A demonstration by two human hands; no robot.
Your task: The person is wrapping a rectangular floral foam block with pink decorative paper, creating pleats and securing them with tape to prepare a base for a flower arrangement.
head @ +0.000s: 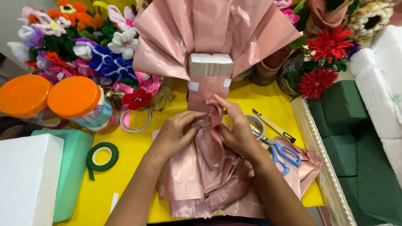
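On yellow table (pixel 138 155), hands (pixel 207 132) pinch shiny pink wrapping paper (pixel 217 25).

The pleated, shiny wrapping paper (pixel 217 29) is dusty pink, on a bright yellow table top (pixel 138 150). Two round plastic jar lids (pixel 73 97) are orange, the tape roll (pixel 102 156) dark green, and the scissors' plastic handles (pixel 284 155) blue. Foam blocks (pixel 341 100) at the edge are deep green.
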